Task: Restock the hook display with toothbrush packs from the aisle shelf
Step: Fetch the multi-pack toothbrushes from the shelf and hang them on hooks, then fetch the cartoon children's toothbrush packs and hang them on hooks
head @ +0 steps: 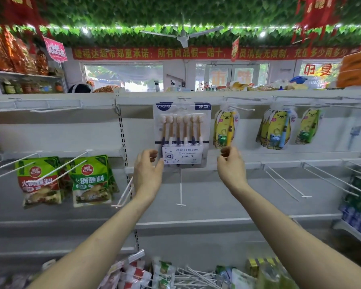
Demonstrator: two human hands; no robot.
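Note:
A six-brush toothbrush pack (pixel 182 132), clear plastic with a white and blue label, hangs from a hook (pixel 183 99) on the top rail of the white display. My left hand (pixel 148 170) is at the pack's lower left corner, fingers loosely curled with the tips at its edge. My right hand (pixel 231 165) hovers just right of the lower right corner, fingers loosely curled, apart from the pack and holding nothing. Three yellow bear children's toothbrush packs (pixel 225 128) (pixel 273 128) (pixel 307 126) hang to the right.
Green and red sauce packets (pixel 40 180) (pixel 91 180) hang at lower left. Bare white hooks (pixel 283 180) (pixel 181 190) stick out toward me in the middle row. Loose packs and spare hooks (pixel 163 272) lie on the bottom shelf. Stacked goods (pixel 358 205) fill the right side.

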